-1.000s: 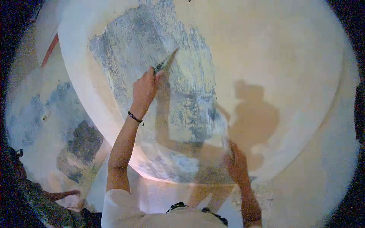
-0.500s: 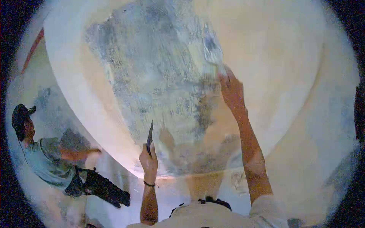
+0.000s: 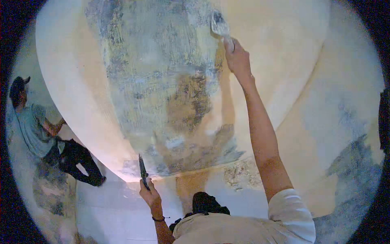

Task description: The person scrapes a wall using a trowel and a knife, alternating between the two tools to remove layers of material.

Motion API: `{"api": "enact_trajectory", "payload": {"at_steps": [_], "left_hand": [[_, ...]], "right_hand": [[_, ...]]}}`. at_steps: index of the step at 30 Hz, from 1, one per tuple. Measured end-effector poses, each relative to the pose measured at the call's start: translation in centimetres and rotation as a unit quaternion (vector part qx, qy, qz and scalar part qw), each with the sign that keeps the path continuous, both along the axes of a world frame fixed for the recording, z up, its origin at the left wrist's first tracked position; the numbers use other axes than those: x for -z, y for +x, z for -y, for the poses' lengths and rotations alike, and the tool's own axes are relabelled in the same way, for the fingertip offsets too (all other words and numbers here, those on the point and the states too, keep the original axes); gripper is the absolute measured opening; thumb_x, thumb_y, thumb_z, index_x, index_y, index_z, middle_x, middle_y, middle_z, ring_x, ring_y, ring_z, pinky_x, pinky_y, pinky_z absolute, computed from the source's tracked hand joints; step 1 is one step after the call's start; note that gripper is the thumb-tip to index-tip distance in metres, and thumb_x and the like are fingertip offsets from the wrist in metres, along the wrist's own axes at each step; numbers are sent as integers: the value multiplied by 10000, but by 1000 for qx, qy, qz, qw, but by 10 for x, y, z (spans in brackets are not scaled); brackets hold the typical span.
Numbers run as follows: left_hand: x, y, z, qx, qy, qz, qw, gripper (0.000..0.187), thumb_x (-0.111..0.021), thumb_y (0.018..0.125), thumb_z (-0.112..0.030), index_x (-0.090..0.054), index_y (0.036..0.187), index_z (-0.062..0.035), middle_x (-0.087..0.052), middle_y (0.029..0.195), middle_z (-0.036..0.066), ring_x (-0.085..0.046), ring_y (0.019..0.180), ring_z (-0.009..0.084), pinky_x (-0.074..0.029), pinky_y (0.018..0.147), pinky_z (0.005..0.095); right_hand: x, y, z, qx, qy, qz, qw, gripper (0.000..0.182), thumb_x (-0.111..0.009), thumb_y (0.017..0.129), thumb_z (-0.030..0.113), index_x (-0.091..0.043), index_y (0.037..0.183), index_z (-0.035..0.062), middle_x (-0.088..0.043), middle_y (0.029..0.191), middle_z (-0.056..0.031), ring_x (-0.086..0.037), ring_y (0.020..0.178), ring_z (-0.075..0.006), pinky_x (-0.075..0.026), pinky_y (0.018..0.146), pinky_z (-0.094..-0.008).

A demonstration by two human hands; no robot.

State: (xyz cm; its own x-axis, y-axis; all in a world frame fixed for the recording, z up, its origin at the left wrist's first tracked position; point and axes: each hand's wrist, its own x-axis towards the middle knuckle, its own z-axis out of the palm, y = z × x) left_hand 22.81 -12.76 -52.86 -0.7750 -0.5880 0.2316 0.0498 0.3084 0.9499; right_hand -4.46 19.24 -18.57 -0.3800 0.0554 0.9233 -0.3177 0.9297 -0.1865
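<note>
My right hand (image 3: 237,60), at the upper centre right, is closed around the handle of a putty knife (image 3: 220,26). Its pale blade, smeared dark grey, lies against the curved wall surface (image 3: 280,49) at the right border of a rough grey-blue coated patch (image 3: 150,53). Lower down, my left hand (image 3: 151,195) grips a dark flat-bladed tool (image 3: 142,166), seen nearly edge-on and pointing up. That tool is near the patch's lower left end; whether it touches the surface cannot be told. A dark band circles my left wrist.
On the left, another person (image 3: 34,126) in a cap, grey-green shirt and dark trousers is beside the curved surface. More grey patches mark the wall at lower right (image 3: 353,175) and lower left (image 3: 50,191). A rough, crumbly area (image 3: 243,175) lies under the curved lower edge.
My right hand and the putty knife have moved upward along the patch's right border. My left hand and its tool are lower and farther left. The view has shifted, and the other person appears higher.
</note>
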Motion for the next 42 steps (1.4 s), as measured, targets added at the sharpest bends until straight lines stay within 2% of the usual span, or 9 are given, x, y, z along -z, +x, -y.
{"api": "enact_trajectory", "payload": {"at_steps": [2, 5, 12, 16, 19, 21, 33, 37, 42], "left_hand": [[21, 14, 10, -1, 6, 13, 1000, 380, -521, 1000, -392, -578, 878, -37, -466, 600, -7, -413, 534, 94, -327, 475, 301], [14, 32, 13, 10, 18, 38, 999, 382, -525, 998, -395, -585, 877, -38, -456, 605, -19, -389, 541, 85, -304, 475, 292], [11, 40, 0, 19, 46, -5, 999, 363, -512, 1014, -321, -575, 886, 13, -430, 580, -3, -370, 515, 84, -281, 447, 308], [12, 41, -4, 60, 111, -9, 992, 339, -517, 1012, -309, -588, 904, 5, -454, 592, -6, -387, 528, 72, -305, 455, 287], [34, 40, 2, 69, 71, -12, 995, 276, -544, 1005, -322, -602, 931, -63, -442, 606, -60, -354, 487, 20, -260, 422, 227], [38, 41, 9, 86, 90, -3, 992, 297, -519, 1006, -296, -592, 908, -25, -467, 602, -21, -395, 512, 57, -309, 448, 260], [27, 45, -17, 155, 156, 30, 975, 282, -530, 992, -293, -574, 898, -31, -465, 598, -33, -409, 492, 50, -323, 432, 255], [42, 47, -29, 206, 135, 34, 968, 243, -545, 983, -259, -595, 951, -23, -502, 608, -19, -447, 490, 68, -351, 436, 261], [27, 59, -40, 223, 106, 40, 968, 250, -542, 987, -283, -587, 940, -42, -522, 597, 3, -478, 479, 85, -367, 434, 277]], "right_hand": [[22, -5, -6, 8, -6, -33, 999, 530, -492, 973, 483, -584, 1206, 16, -690, 831, -216, -653, 544, -315, -546, 741, -453], [-1, -3, -2, -60, -75, 59, 994, 524, -488, 973, 486, -589, 1192, 21, -674, 759, -183, -654, 535, -296, -535, 803, -452], [-96, -9, 6, -12, 109, -14, 994, 598, -428, 975, 545, -589, 1187, 9, -667, 727, -162, -632, 480, -248, -552, 694, -403], [-67, 5, 4, -16, 68, 29, 997, 610, -428, 976, 539, -574, 1220, 0, -678, 758, -183, -643, 491, -250, -551, 736, -408], [-26, 0, 6, 43, 49, 9, 998, 600, -425, 981, 523, -573, 1226, -5, -677, 751, -187, -646, 495, -256, -560, 682, -406], [-17, -8, 6, 51, 18, 13, 998, 586, -423, 984, 514, -586, 1205, -4, -676, 744, -180, -647, 505, -261, -561, 615, -398], [-107, 54, 17, -12, 74, 149, 986, 554, -445, 967, 525, -637, 982, 5, -639, 667, -146, -625, 477, -244, -557, 501, -369], [-82, 36, 5, 13, 134, 79, 988, 570, -449, 966, 532, -634, 980, -7, -646, 687, -164, -638, 499, -246, -558, 527, -386], [-52, 17, 7, -8, 83, -12, 996, 552, -449, 975, 512, -635, 1010, -7, -648, 673, -171, -620, 460, -254, -565, 615, -409]]}}
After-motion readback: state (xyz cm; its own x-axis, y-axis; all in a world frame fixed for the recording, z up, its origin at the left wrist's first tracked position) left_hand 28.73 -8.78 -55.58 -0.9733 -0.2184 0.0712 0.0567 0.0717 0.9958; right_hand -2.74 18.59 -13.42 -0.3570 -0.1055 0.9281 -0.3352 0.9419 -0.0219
